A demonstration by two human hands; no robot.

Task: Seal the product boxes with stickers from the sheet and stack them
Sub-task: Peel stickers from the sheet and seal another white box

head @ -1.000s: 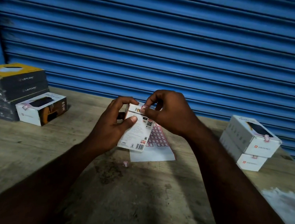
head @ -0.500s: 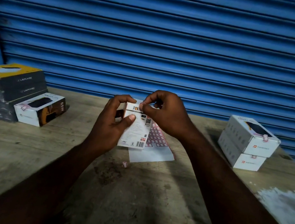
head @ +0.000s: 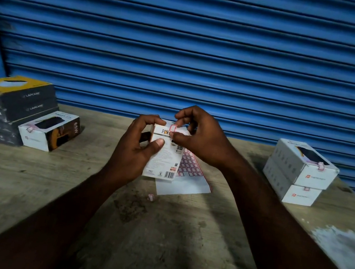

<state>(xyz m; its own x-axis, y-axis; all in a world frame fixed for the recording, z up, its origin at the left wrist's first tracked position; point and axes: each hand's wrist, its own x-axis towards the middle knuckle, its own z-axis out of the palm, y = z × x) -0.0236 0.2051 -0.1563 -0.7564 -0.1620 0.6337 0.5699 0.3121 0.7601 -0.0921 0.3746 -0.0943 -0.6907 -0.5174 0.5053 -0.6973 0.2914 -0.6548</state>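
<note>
Head view: the left hand (head: 138, 149) clamps the white product box (head: 163, 162) on end above the desk (head: 28, 181), and the right hand (head: 201, 137), at its far top edge, pinches the red-bordered sticker (head: 173, 128) there.

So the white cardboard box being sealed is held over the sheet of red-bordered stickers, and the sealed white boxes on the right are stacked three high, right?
No. The head view shows the sealed white boxes on the right stacked two high, not three. The white cardboard box being sealed is indeed held over the sheet of red-bordered stickers.
</note>
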